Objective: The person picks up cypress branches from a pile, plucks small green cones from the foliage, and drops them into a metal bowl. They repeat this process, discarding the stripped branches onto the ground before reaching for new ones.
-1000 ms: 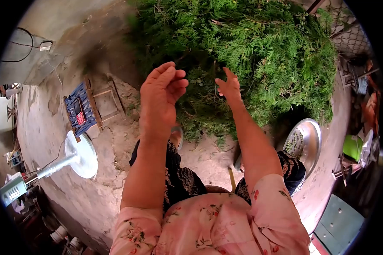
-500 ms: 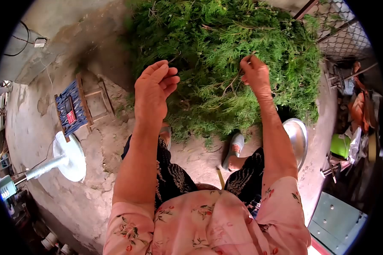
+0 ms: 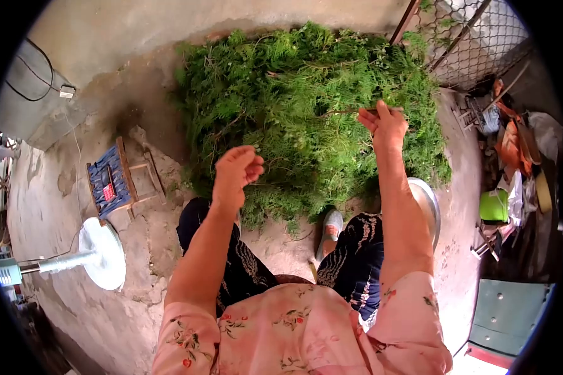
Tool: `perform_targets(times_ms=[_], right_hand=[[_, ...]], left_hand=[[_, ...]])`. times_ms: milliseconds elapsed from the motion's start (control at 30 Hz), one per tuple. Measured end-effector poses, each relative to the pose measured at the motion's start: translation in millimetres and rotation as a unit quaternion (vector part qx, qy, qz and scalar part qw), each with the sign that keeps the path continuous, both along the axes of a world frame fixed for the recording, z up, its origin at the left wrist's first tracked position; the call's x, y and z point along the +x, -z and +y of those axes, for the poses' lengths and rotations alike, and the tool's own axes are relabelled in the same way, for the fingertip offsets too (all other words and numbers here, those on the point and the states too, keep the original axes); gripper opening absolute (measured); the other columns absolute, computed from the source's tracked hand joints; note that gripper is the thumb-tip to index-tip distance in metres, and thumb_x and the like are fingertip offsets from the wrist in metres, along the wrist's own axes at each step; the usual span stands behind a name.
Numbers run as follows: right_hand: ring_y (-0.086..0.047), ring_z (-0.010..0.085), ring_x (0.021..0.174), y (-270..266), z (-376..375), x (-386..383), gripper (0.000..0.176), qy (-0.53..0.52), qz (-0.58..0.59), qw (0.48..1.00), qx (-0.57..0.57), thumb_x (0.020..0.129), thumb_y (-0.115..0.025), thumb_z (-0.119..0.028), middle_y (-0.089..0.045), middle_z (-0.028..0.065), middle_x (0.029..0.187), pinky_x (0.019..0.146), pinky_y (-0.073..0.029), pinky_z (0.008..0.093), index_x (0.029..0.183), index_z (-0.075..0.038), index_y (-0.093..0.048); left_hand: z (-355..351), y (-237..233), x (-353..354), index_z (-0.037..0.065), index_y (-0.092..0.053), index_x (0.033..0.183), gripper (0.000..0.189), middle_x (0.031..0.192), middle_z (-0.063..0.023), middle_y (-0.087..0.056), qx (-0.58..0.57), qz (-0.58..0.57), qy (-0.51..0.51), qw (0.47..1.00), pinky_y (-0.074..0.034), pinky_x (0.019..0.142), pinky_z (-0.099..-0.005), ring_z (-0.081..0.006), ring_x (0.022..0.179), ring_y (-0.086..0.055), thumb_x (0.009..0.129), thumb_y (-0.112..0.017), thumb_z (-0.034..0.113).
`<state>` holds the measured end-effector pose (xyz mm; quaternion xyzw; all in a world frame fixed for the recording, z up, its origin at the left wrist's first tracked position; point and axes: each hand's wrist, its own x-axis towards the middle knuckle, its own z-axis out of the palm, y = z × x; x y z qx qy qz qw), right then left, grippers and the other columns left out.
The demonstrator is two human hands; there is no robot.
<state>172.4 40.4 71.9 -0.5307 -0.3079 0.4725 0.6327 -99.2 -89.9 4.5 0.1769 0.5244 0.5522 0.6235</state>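
Observation:
A wide heap of green cypress-like branches (image 3: pixel 294 137) lies on the floor in front of me. My right hand (image 3: pixel 386 128) is above the heap's right side, its thumb and fingers pinched on a thin brown twig (image 3: pixel 344 112) that points left. Nearer to me, my left hand (image 3: pixel 234 175) hovers over the heap's near left part with fingers curled in. Whatever those fingers hold, if anything, cannot be made out. Behind my right forearm a round metal basin (image 3: pixel 437 215) is partly hidden.
On the left stand a small folding stool (image 3: pixel 109 178) with a red-keyed phone (image 3: pixel 109 192) on it and a fan with a round white base (image 3: pixel 103 253). Wire mesh (image 3: pixel 475 37) leans at the back right. Clutter with a green bag (image 3: pixel 494 207) lines the right side.
My view has shifted, showing more wall behind the heap. My left hand has come nearer to me and its fingers have curled further. The twig at my right hand now lies more level.

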Motion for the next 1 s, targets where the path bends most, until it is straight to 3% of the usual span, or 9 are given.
perform_targets(times_ms=[267, 367, 533, 600, 633, 733, 800, 933, 1000], right_hand=[[-0.062, 0.0319, 0.075, -5.6, -73.4, 15.4, 0.016, 0.057, 0.164, 0.985, 0.018, 0.091, -0.043, -0.009, -0.054, 0.0212, 0.088, 0.071, -0.057, 0.0415, 0.09, 0.007, -0.043], [-0.058, 0.0302, 0.086, -0.4, -98.3, 17.3, 0.018, 0.076, 0.259, 0.963, 0.01, 0.093, -0.04, -0.011, -0.052, 0.02, 0.094, 0.081, -0.053, 0.0418, 0.094, 0.007, -0.043], [-0.057, 0.0293, 0.09, 9.5, -127.3, 16.9, 0.018, 0.116, 0.431, 0.894, -0.038, 0.094, -0.038, -0.01, -0.05, 0.0188, 0.098, 0.084, -0.052, 0.0419, 0.101, 0.006, -0.04], [-0.057, 0.0297, 0.091, 12.3, -132.9, 15.5, 0.017, 0.123, 0.466, 0.876, -0.034, 0.094, -0.039, -0.01, -0.05, 0.0185, 0.098, 0.084, -0.052, 0.0428, 0.1, 0.005, -0.04], [-0.057, 0.0297, 0.091, 12.2, -136.5, 13.7, 0.017, 0.123, 0.469, 0.874, -0.036, 0.094, -0.039, -0.01, -0.05, 0.0185, 0.098, 0.084, -0.052, 0.0428, 0.1, 0.005, -0.04], [-0.057, 0.0298, 0.091, 11.4, -146.7, 10.0, 0.016, 0.132, 0.483, 0.865, -0.036, 0.093, -0.039, -0.01, -0.05, 0.0177, 0.099, 0.084, -0.052, 0.0439, 0.1, 0.005, -0.04], [-0.057, 0.0295, 0.092, 18.6, -151.4, 9.7, 0.017, 0.121, 0.476, 0.87, -0.05, 0.093, -0.041, -0.01, -0.05, 0.018, 0.1, 0.084, -0.052, 0.0437, 0.102, 0.004, -0.04], [-0.058, 0.0272, 0.09, 21.0, -163.5, 11.0, 0.015, 0.12, 0.463, 0.876, -0.061, 0.093, -0.042, -0.01, -0.051, 0.0176, 0.1, 0.085, -0.051, 0.0421, 0.1, 0.003, -0.042], [-0.059, 0.0262, 0.088, 25.1, -168.4, 13.4, 0.014, 0.12, 0.469, 0.873, -0.062, 0.092, -0.042, -0.01, -0.052, 0.0166, 0.098, 0.084, -0.052, 0.0418, 0.099, 0.003, -0.043]], left_hand=[[-21.3, 2.2, 78.8, 0.004, -0.054, 0.111, 0.03, 0.099, -0.0098, -0.063, 0.012, -0.009, 0.154, 0.988, -0.049, 0.072, -0.03, -0.0162, 0.082, -0.061, 0.086, -0.057, 0.02], [-12.3, 4.5, 92.3, 0.002, -0.046, 0.121, 0.049, 0.124, -0.0131, -0.048, 0.075, -0.121, 0.094, 0.985, -0.039, 0.095, -0.0367, -0.0234, 0.112, -0.047, 0.085, -0.059, 0.031], [-27.0, -9.8, 118.0, 0.001, -0.044, 0.122, 0.05, 0.118, -0.014, -0.051, 0.066, -0.156, -0.044, 0.985, -0.039, 0.095, -0.0378, -0.024, 0.112, -0.047, 0.082, -0.063, 0.025], [-49.9, -17.9, 127.4, 0.001, -0.047, 0.116, 0.044, 0.118, -0.0147, -0.051, -0.067, -0.103, -0.029, 0.992, -0.039, 0.096, -0.0383, -0.0232, 0.112, -0.048, 0.08, -0.065, 0.02], [-60.0, -16.3, 129.0, 0.003, -0.052, 0.104, 0.036, 0.121, -0.0166, -0.048, -0.008, -0.219, 0.051, 0.974, -0.038, 0.097, -0.0384, -0.0242, 0.116, -0.045, 0.077, -0.067, 0.021], [-60.9, -39.6, 141.6, 0.005, -0.054, 0.095, 0.032, 0.124, -0.0173, -0.046, 0.086, -0.299, 0.111, 0.944, -0.038, 0.097, -0.0409, -0.0269, 0.12, -0.04, 0.075, -0.07, 0.025], [-36.9, -31.8, 141.9, 0.005, -0.054, 0.099, 0.039, 0.128, -0.0173, -0.043, 0.141, -0.364, 0.087, 0.916, -0.036, 0.098, -0.0454, -0.0303, 0.124, -0.034, 0.073, -0.071, 0.028], [-13.8, -48.3, 127.8, 0.01, -0.054, 0.096, 0.022, 0.099, -0.0053, -0.059, 0.178, -0.317, -0.059, 0.93, -0.047, 0.085, -0.0408, -0.0207, 0.098, -0.056, 0.08, -0.065, 0.02], [-10.8, -44.3, 117.1, 0.01, -0.053, 0.1, 0.023, 0.091, -0.0013, -0.059, 0.11, -0.266, -0.124, 0.95, -0.047, 0.082, -0.0402, -0.0169, 0.089, -0.057, 0.08, -0.065, 0.015]])
